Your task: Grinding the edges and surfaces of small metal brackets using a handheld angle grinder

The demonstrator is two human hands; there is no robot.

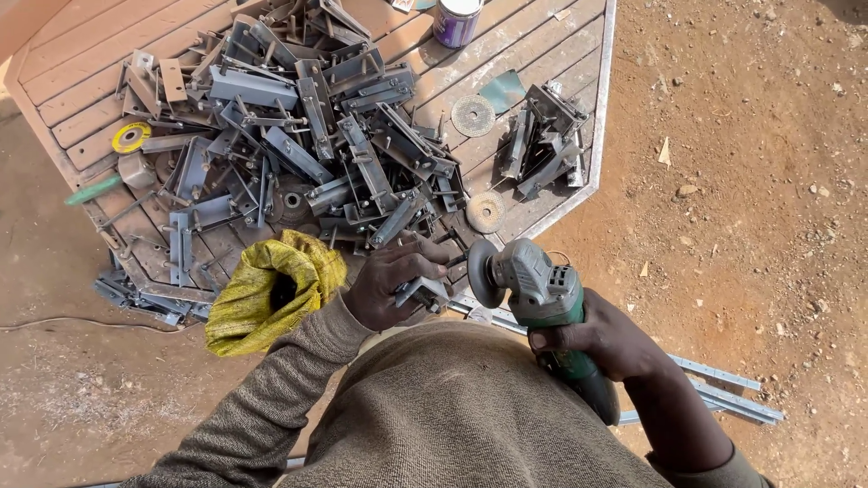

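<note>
Grinder, green-and-grey angle type point(542, 303), gripped tight in my right hand point(601, 342); left hand point(391, 282) clamps small grey metal bracket point(423, 291) at slatted wooden table's point(542, 54) edge, bare dirt open rightward.

I see the bracket point(421, 291) gripped in my left hand point(391, 282) just left of the grinder point(541, 298) in my right hand point(604, 342), with the bracket pile point(298, 136) on the table point(542, 45) beyond and a sack point(267, 291) further left.

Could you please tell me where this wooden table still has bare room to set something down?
Bare planks lie along the far-left corner of the wooden table and between the purple paint can and small bracket cluster. The big grey bracket pile crowds the middle.
</note>
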